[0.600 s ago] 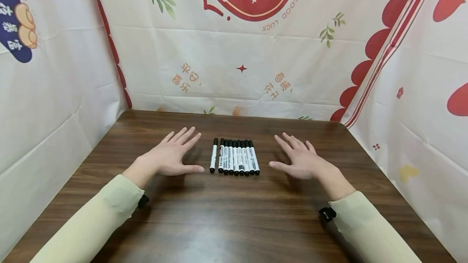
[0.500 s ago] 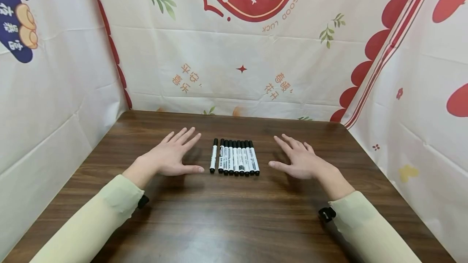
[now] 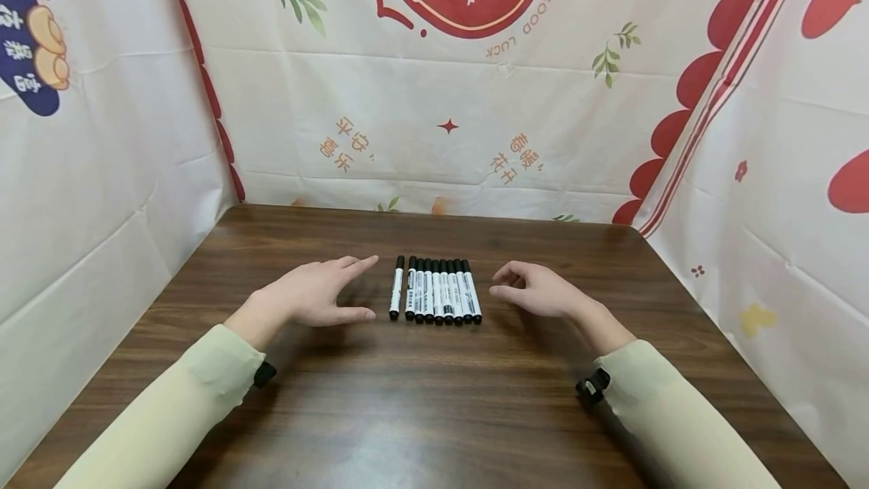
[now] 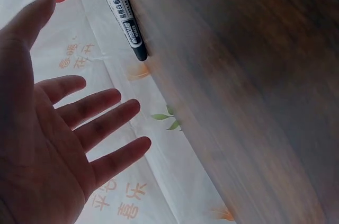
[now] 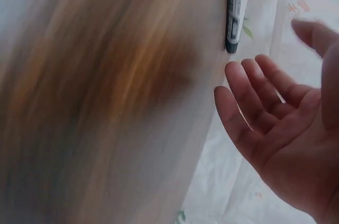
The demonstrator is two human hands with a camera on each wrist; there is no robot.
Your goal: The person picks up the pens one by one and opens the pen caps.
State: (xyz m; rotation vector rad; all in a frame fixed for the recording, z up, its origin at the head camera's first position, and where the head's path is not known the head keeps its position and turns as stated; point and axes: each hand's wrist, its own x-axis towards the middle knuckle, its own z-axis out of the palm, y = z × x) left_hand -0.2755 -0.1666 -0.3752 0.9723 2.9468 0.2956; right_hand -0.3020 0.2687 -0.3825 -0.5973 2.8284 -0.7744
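Note:
Several black-capped white markers (image 3: 437,291) lie side by side in a row on the table, with one marker (image 3: 397,288) slightly apart at the row's left end. Left of that marker, my left hand (image 3: 314,294) hovers with fingers extended and thumb spread, holding nothing. On the other side, my right hand (image 3: 536,289) is close to the right end of the row, its fingers loosely bent and nothing between them. The left wrist view shows a marker (image 4: 124,20) beyond the left thumb. A marker (image 5: 237,12) also stands out past the right fingertips in the right wrist view.
The brown wooden table (image 3: 380,398) reaches back to a white printed cloth (image 3: 407,89) hanging behind it. Similar cloth hangs along the left and right sides. A black strap device sits at each sleeve cuff.
My right hand has moved slightly inward toward the markers and its fingers have bent. The left hand's fingers have dipped a little. The markers lie where they were.

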